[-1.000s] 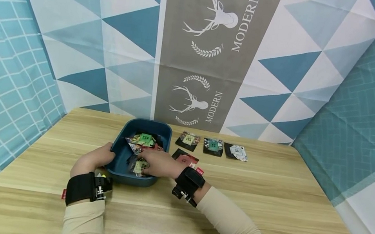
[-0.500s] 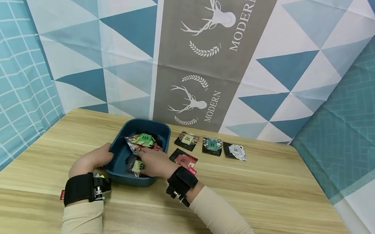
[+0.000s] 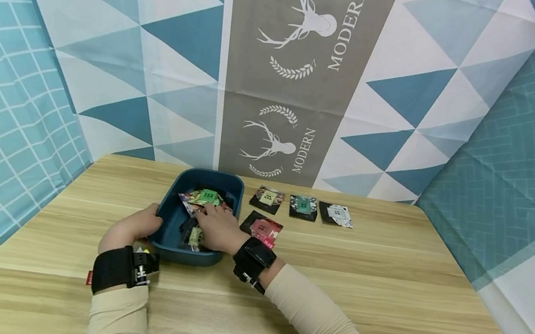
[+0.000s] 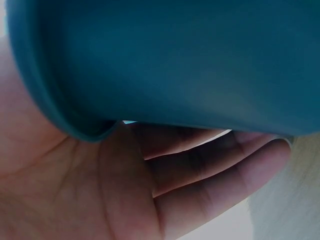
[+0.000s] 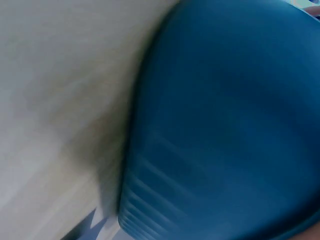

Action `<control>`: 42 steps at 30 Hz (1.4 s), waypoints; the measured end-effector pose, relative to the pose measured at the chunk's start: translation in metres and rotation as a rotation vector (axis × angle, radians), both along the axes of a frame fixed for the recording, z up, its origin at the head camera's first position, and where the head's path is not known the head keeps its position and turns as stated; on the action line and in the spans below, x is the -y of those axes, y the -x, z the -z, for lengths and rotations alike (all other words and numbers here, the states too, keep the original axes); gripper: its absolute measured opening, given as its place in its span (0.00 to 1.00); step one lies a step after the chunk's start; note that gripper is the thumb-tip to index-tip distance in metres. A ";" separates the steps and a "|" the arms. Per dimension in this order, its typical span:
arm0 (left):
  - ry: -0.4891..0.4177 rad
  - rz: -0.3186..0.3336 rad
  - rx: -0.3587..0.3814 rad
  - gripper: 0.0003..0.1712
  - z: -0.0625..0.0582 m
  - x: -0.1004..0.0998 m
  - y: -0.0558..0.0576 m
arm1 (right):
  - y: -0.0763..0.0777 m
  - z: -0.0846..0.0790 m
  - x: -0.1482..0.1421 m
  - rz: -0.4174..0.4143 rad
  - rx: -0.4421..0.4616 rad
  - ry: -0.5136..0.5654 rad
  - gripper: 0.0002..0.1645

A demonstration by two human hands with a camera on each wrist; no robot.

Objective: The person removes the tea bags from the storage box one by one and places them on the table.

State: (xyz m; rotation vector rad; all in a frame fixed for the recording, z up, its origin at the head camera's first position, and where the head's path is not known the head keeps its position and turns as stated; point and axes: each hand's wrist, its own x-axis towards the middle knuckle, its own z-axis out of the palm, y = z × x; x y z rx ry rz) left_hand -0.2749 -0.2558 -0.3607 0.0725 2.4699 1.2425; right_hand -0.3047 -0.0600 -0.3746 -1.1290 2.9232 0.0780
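A blue plastic bin [image 3: 171, 239] stands on the table, with several small printed packets inside. My left hand [image 3: 135, 226] grips its left side at the rim; in the left wrist view the fingers [image 4: 215, 195] lie along the outer wall. My right hand [image 3: 221, 230] reaches over the right rim into the bin, fingers bent down among the packets. A packet with a green label [image 3: 209, 196] lies beyond the fingers. Another with a pale yellow label [image 3: 195, 236] lies beside the thumb. A red packet is mostly covered by the hand. I cannot tell whether the fingers pinch a packet.
Right of the bin, three packets lie in a row: a yellow-labelled one [image 3: 268, 197], a green-labelled one [image 3: 303, 207] and a white one [image 3: 337, 214]. A red-labelled packet [image 3: 260, 226] lies nearer, by the right wrist. A patterned cloth wall [image 3: 279, 78] rises behind the wooden table [image 3: 382, 295].
My right hand has shifted slightly left and farther into the bin, its fingers now over the red packet. The left hand stays on the bin; the packets on the table have not moved.
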 end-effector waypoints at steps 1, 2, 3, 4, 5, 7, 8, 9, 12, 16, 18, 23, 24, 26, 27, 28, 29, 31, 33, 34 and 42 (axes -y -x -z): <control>0.001 -0.003 -0.001 0.31 0.000 0.000 0.000 | 0.000 0.000 0.000 0.003 -0.005 0.009 0.31; 0.003 -0.002 -0.003 0.31 0.000 0.000 0.000 | 0.000 0.001 0.000 0.004 -0.009 0.017 0.31; 0.003 -0.003 -0.004 0.31 0.000 0.000 0.000 | 0.000 0.001 0.000 0.005 -0.015 0.021 0.32; 0.004 -0.003 -0.007 0.31 0.001 0.000 0.000 | 0.000 0.002 0.000 0.006 -0.019 0.025 0.32; 0.010 -0.005 -0.012 0.31 0.001 -0.001 0.000 | 0.000 0.002 0.000 0.007 -0.024 0.031 0.33; 0.017 -0.006 -0.024 0.31 0.001 0.000 -0.001 | 0.001 0.003 0.000 0.004 -0.038 0.044 0.34; 0.021 -0.005 -0.029 0.31 0.000 0.000 -0.001 | 0.001 0.003 0.000 0.001 -0.045 0.053 0.34; 0.023 -0.007 -0.033 0.31 0.000 0.000 -0.001 | 0.002 0.004 0.000 -0.002 -0.053 0.062 0.34; 0.030 -0.007 -0.038 0.30 0.001 0.000 0.000 | 0.003 0.005 0.000 -0.013 -0.060 0.099 0.35; 0.030 -0.001 -0.038 0.30 0.001 0.001 0.000 | 0.003 0.004 -0.002 -0.011 -0.001 0.164 0.32; 0.025 -0.002 -0.038 0.30 0.001 0.001 -0.001 | 0.004 0.004 -0.002 -0.002 0.056 0.199 0.30; 0.020 -0.005 -0.037 0.29 0.000 0.001 -0.002 | 0.007 -0.003 -0.002 0.009 0.208 0.286 0.27; 0.021 -0.004 -0.037 0.29 0.000 0.001 -0.002 | 0.007 -0.004 -0.003 0.008 0.236 0.306 0.26; 0.028 -0.006 -0.036 0.29 0.000 0.000 -0.001 | 0.007 -0.008 -0.005 0.008 0.290 0.350 0.26; 0.030 -0.006 -0.035 0.29 0.000 0.000 -0.001 | 0.007 -0.009 -0.006 0.008 0.308 0.364 0.26; 0.032 -0.007 -0.034 0.29 -0.001 0.000 -0.001 | 0.007 -0.010 -0.007 0.009 0.328 0.379 0.25; 0.032 -0.008 -0.030 0.29 -0.001 0.000 0.000 | 0.007 -0.011 -0.008 0.013 0.344 0.390 0.25; 0.033 -0.010 -0.026 0.29 -0.001 0.000 0.000 | 0.007 -0.014 -0.009 0.018 0.361 0.406 0.25; 0.032 -0.008 -0.022 0.30 -0.001 -0.001 0.000 | 0.007 -0.017 -0.010 0.026 0.359 0.418 0.25; 0.035 -0.007 -0.022 0.30 -0.001 -0.001 0.000 | 0.006 -0.018 -0.011 0.029 0.353 0.426 0.24; 0.040 -0.002 -0.029 0.29 -0.002 -0.001 -0.002 | 0.000 -0.031 -0.022 0.038 0.333 0.492 0.25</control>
